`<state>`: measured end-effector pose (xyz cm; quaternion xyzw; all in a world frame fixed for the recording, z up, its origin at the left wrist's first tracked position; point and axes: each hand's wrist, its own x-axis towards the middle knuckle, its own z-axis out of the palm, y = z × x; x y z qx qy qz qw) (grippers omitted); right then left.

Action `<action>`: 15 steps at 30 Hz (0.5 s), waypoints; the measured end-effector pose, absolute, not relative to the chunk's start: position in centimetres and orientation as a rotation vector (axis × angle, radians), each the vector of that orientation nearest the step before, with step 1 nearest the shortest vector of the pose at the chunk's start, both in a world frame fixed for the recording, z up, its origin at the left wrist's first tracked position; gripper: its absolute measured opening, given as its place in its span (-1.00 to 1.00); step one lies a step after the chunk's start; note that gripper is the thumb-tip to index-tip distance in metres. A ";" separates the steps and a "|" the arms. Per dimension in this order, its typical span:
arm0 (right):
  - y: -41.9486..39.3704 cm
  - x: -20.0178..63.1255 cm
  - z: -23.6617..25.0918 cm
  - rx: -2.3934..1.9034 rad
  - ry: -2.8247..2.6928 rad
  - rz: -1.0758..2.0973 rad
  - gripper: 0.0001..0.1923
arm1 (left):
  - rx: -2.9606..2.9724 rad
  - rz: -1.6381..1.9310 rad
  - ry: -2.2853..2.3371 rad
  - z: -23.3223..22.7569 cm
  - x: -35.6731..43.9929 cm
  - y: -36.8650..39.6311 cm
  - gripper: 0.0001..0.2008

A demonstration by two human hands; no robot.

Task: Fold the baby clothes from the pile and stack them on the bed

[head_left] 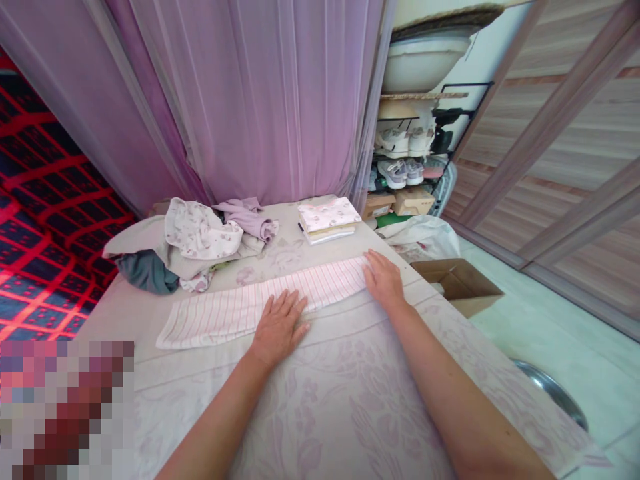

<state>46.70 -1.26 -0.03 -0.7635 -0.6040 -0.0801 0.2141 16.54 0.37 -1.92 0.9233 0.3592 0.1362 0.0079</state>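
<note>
A white cloth with pink stripes [220, 312], folded into a long narrow strip, lies slantwise across the flowered bed sheet [320, 393]. My left hand [281, 327] rests flat over its middle, palm down with fingers spread. At the strip's right end is my right hand [385, 279], its fingers stretched out over the end of the fabric. Whether the strip is a garment such as trousers, I cannot tell. Beyond it sits a small stack of folded clothes [330, 217], a flower-printed piece on top. Loose clothes [200, 233] in white, lilac, beige and dark green lie heaped at the far left.
Purple curtains [260, 100] hang behind the bed. To the right are a shoe rack [407, 157], an open cardboard box [460, 280], a plastic bag [425, 233] and a metal basin [550, 390] on the floor. A red-and-black checked fabric [45, 200] covers the left side.
</note>
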 end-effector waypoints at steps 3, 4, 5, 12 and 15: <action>-0.8 44.9 -0.2 -2.108 -2.011 -0.075 -0.50 | 2.903 0.314 1.155 -2.4 16.7 0.5 -0.41; -0.7 44.5 -0.4 -2.135 -2.073 -0.023 -0.49 | 2.899 0.309 1.165 -2.6 16.7 0.5 -0.41; -0.6 44.3 -0.6 -2.163 -2.107 0.016 -0.48 | 2.894 0.313 1.171 -2.6 16.8 0.6 -0.42; 0.3 44.6 -0.5 -2.264 -2.093 0.078 -0.44 | 2.870 0.290 1.211 -2.3 17.0 0.5 -0.41; 1.0 44.7 -0.1 -2.331 -2.046 0.123 -0.43 | 2.862 0.275 1.258 -2.0 16.9 0.5 -0.39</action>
